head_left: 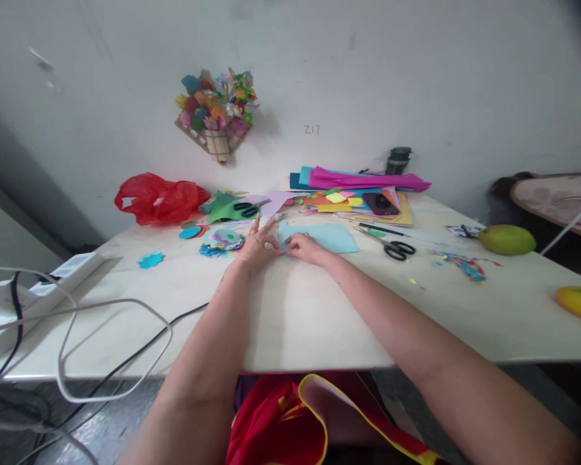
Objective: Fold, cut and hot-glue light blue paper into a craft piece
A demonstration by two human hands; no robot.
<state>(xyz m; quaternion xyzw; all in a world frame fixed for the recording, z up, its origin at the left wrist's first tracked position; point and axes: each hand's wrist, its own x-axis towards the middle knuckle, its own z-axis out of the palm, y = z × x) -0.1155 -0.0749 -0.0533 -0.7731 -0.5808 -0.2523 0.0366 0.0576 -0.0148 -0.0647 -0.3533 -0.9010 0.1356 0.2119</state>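
A sheet of light blue paper (336,237) lies on the table in front of me. My right hand (305,248) is closed, fingers curled, pinching the near left part of this sheet. At the sheet's left edge, my left hand (260,244) presses its thumb and fingers together on the paper, the index finger raised a little. What lies directly under the fingertips is partly hidden. Beside my left hand is a stack of scalloped paper flowers (223,240). Black-handled scissors (397,250) rest to the right of the sheet.
Behind the hands lie a second pair of scissors (250,208), a phone (380,204) and coloured paper (363,181). A red plastic bag (157,199) sits back left. A power strip (72,274) with cables occupies the left; mangoes (507,239) are on the right.
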